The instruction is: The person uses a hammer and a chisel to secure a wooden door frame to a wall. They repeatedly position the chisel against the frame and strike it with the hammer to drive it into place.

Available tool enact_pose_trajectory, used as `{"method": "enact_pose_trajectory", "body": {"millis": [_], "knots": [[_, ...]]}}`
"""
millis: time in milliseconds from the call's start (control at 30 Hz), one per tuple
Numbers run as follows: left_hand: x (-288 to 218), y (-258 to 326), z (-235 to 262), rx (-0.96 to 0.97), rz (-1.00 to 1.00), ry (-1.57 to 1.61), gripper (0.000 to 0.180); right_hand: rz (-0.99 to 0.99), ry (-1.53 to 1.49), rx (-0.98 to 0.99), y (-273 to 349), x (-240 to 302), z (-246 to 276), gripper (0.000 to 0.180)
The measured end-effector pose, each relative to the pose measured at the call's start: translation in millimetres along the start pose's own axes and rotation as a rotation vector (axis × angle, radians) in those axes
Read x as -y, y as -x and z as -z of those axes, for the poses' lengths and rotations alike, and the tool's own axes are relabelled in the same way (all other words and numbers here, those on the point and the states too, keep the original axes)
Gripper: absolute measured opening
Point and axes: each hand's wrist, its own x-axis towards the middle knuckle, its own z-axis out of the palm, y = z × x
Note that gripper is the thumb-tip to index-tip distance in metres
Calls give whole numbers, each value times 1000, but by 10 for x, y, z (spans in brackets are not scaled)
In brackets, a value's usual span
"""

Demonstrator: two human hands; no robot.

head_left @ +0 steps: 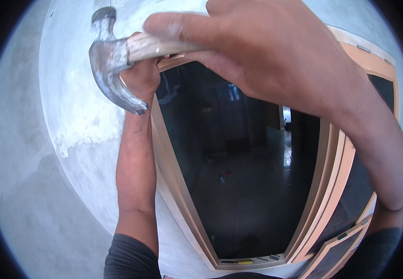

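So the right hand [257, 51] is clamped round the wooden handle of a claw hammer [109, 55], thumb stretched along it. The metal head pokes out left of that grip, face up, claw curving down. The left hand [141, 79] is behind the head, mostly hidden, so can't tell whether it's pinching anything.

Biggest worry imo: from this angle the claw hangs right across the left wrist, so a sloppy swing or a slipping handle could nick it or the knuckles. A miss could also ding the wooden frame [320, 200] below the grip. Can't tell if the dark panel [238, 195] inside it is glass or just a gap, but if it's glass, a stray knock might crack it.

Left of the grip there's a patchy grey plaster wall [85, 158]. Way below the grip, a yellow-handled tool [244, 262] lies on the frame's bottom ledge, and a wood-edged sash [327, 249] sticks out below and to the right.
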Motion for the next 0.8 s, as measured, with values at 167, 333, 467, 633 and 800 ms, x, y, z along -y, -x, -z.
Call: {"method": "enact_pose_trajectory", "body": {"millis": [167,333,467,633,800], "knots": [[-160,-42,-121,-151,135,290,6,-25,3,14,80,-5,79,57],[-33,62,-108,-146,192,254,6,-48,-10,66,178,-73,207,57],[-21,80,-49,-46,11,-94,6,-67,-47,145,214,-48,293,57],[5,72,-30,9,-117,-227,7,-88,-141,353,145,-96,554,57],[-24,14,-57,72,-139,-321,9,-51,160,134,336,-188,62,56]]}}
